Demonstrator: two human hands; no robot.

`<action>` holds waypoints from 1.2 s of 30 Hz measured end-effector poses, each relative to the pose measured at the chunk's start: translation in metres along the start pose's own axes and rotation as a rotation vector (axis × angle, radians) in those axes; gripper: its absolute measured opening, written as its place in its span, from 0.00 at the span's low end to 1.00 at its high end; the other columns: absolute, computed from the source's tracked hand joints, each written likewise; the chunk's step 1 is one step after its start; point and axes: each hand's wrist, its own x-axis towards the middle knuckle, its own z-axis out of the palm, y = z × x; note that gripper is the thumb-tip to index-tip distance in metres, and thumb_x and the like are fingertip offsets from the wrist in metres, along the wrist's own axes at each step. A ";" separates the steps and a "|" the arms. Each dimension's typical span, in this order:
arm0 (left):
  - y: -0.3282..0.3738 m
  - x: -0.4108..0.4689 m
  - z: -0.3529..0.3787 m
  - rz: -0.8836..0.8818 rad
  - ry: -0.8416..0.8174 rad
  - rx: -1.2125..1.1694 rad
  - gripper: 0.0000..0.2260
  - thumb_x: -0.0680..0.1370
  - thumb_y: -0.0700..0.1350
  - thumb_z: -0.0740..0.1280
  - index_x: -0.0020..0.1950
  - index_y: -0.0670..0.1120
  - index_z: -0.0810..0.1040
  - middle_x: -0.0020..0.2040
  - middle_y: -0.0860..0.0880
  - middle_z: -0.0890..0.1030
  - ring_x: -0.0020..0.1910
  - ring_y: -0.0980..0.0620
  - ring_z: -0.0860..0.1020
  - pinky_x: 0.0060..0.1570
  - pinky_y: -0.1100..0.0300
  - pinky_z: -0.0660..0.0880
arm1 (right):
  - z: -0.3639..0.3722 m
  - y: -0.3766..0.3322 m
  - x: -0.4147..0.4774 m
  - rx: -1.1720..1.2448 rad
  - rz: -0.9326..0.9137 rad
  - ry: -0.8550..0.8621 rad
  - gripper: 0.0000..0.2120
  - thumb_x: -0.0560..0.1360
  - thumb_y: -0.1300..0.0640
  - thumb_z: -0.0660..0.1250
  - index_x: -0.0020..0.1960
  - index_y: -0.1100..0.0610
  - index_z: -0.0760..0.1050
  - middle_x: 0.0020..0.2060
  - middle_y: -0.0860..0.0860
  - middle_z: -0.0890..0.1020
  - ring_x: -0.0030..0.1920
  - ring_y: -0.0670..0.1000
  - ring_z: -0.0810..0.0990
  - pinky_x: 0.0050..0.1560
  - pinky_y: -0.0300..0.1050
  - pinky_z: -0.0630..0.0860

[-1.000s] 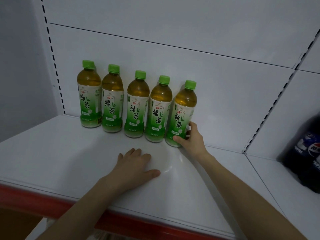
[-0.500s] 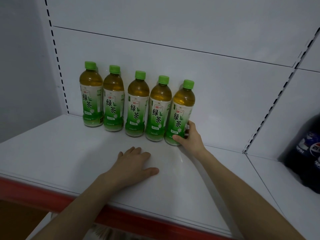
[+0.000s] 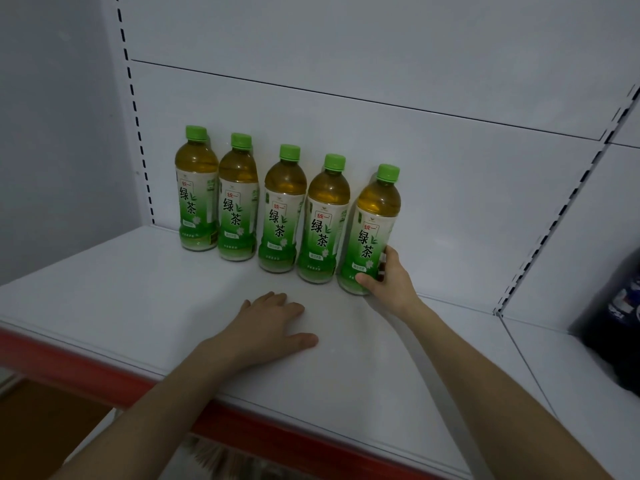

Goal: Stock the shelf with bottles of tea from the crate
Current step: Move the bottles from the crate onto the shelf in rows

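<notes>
Several green-capped bottles of green tea stand in a row against the back panel of the white shelf [image 3: 104, 292]. The rightmost tea bottle [image 3: 372, 233] leans slightly and my right hand [image 3: 389, 280] grips its lower part, thumb in front and fingers behind. Its neighbour, another tea bottle [image 3: 323, 220], stands close on its left. My left hand [image 3: 273, 323] rests flat on the shelf board in front of the row, fingers relaxed and holding nothing. The crate is out of view.
Dark cola bottles [image 3: 620, 317] stand on the adjoining shelf at the right, past a slotted upright [image 3: 554, 220]. A red price strip [image 3: 277, 434] lines the shelf's front edge. Bare shelf board lies right of the tea row.
The view has shifted a little. My right hand keeps its grip on the rightmost bottle, which stays leaning. My left hand has not moved on the shelf.
</notes>
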 end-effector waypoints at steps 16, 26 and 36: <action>0.010 -0.033 -0.016 0.022 0.167 0.189 0.25 0.78 0.59 0.53 0.72 0.47 0.61 0.72 0.46 0.64 0.71 0.50 0.61 0.71 0.50 0.52 | -0.001 -0.012 -0.018 -0.674 0.146 -0.133 0.22 0.74 0.41 0.61 0.57 0.57 0.70 0.47 0.52 0.77 0.46 0.54 0.76 0.45 0.45 0.73; -0.060 -0.148 -0.041 -0.156 0.384 0.172 0.25 0.77 0.61 0.52 0.71 0.49 0.63 0.69 0.49 0.69 0.68 0.50 0.66 0.69 0.51 0.57 | 0.103 -0.135 -0.066 -0.666 -0.400 -0.347 0.26 0.77 0.47 0.60 0.71 0.59 0.62 0.68 0.56 0.70 0.67 0.55 0.69 0.64 0.47 0.66; -0.175 -0.368 0.020 -0.622 0.336 0.163 0.25 0.77 0.60 0.54 0.70 0.49 0.64 0.70 0.49 0.68 0.68 0.49 0.66 0.67 0.52 0.60 | 0.305 -0.212 -0.196 -0.498 -0.712 -0.672 0.25 0.78 0.50 0.60 0.71 0.60 0.62 0.70 0.56 0.68 0.69 0.54 0.65 0.67 0.42 0.59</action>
